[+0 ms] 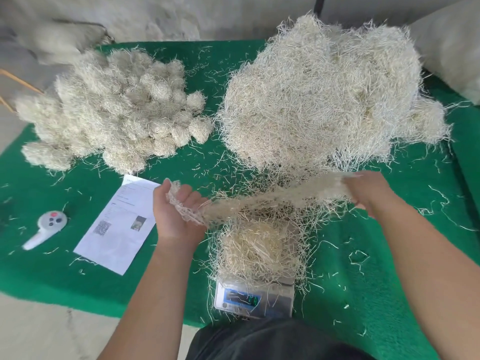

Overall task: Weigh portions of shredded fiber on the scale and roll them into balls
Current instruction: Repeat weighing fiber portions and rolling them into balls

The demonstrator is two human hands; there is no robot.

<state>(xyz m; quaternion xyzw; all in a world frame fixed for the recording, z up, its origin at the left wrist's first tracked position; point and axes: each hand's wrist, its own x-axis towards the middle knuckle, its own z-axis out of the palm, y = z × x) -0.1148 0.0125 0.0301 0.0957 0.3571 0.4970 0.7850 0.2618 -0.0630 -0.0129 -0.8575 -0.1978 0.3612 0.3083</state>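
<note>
Green mat (181, 294); cream-white fiber heap (324, 94); white paper (122, 224); white remote (46, 227), red button.

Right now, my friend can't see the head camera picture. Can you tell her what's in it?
Two bare hands, the left hand and right hand, stretch a wispy strand of pale shredded fiber above a small silver scale heaped with more fiber. On the green felt mat behind sit a pile of rolled fiber balls and a big loose fiber heap.

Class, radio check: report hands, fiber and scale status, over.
Left hand and right hand both grip one stretched fiber strand. Fiber portion sits on scale. Display partly hidden by strands.
</note>
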